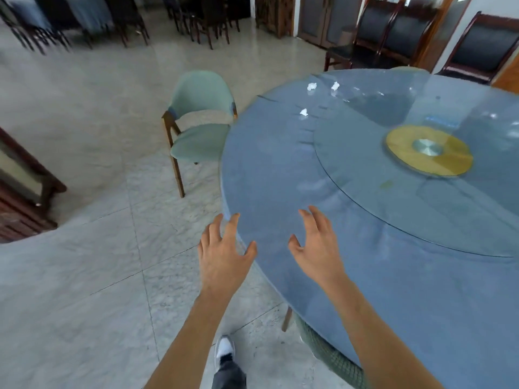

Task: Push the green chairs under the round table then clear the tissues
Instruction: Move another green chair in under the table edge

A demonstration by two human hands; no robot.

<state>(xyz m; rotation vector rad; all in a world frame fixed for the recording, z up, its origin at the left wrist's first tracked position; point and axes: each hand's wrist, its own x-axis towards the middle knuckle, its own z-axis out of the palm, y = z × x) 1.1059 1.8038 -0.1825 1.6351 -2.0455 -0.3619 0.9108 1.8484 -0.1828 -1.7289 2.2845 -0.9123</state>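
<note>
A round blue glass-topped table (280, 169) fills the right half of the view. A green chair (200, 127) with wooden legs stands pulled out at its far left edge, its seat partly under the rim. Another green chair (331, 357) is tucked under the near edge; only its back and one leg show. Three crumpled white tissues (311, 86) (335, 86) (304, 112) lie on the far left of the tabletop. My left hand (223, 254) hovers over the table's near rim, fingers spread, empty. My right hand (317, 245) hovers above the tabletop, also spread and empty.
A glass turntable with a yellow hub (428, 150) sits mid-table. Dark wooden chairs (477, 46) stand behind the table and several more (207, 21) at the far back. A dark wooden cabinet (22, 192) juts in at left. My white shoe (224, 348) is on the marble floor.
</note>
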